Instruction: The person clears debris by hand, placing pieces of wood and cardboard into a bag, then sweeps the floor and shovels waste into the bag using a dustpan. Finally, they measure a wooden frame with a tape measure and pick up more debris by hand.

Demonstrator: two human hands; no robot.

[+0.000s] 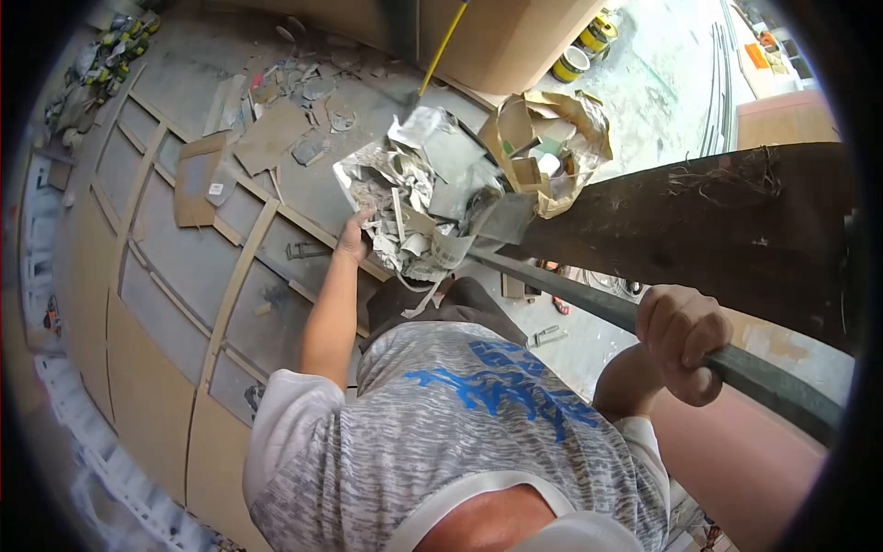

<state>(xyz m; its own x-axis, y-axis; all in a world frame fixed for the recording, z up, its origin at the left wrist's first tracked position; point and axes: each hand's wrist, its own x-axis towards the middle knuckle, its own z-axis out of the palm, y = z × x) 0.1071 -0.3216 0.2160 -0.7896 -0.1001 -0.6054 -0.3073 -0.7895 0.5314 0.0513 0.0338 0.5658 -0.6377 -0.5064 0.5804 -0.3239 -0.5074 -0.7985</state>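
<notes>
My left hand (355,235) is closed at the near-left edge of a scrap-filled container (342,175), its fingertips partly hidden. Crumpled paper and torn board pieces (409,202) heap up inside, with a strip hanging over the near side. My right hand (682,342) is wrapped round a long grey-green bar (570,293), thumb underneath. The bar slants from the lower right up to the container's right side; whether it joins the container is hidden. Touching the load's far right is an open brown paper bag (596,138) with scraps inside.
Left, a wooden frame (244,276) of strips and panels lies on the floor. Offcuts and debris (313,101) are scattered beyond it. A yellow pole (443,46) stands ahead. A dark beam (699,230) crosses the right, with yellow tins (570,64) farther back.
</notes>
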